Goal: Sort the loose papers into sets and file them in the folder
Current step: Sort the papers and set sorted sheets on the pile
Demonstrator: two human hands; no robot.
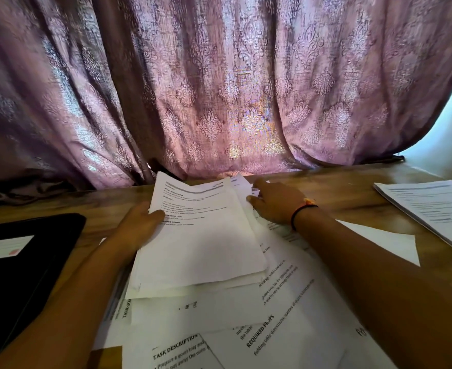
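1. The left hand [137, 225] pinches the paper stack [200, 241] at its 9 o'clock edge, thumb on top.
2. The right hand [275, 202] touches the stack's 2 o'clock corner; whether its fingers grip cannot be told.
3. The stack's long axis runs 12 to 6; the folder [28, 251] lies at 9 o'clock, nearer the left hand.

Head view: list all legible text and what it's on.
"TASK DESCRIPTION": loose sheet at the near edge.
"REQUIRED PROPS": tilted sheet beside the right arm.
"TASK GOA", cut off: sheet edge by the left arm.
"TASK GOAL": top of the bundle the left hand holds.
Body text, right stack, folder card: too small or blurred to read.
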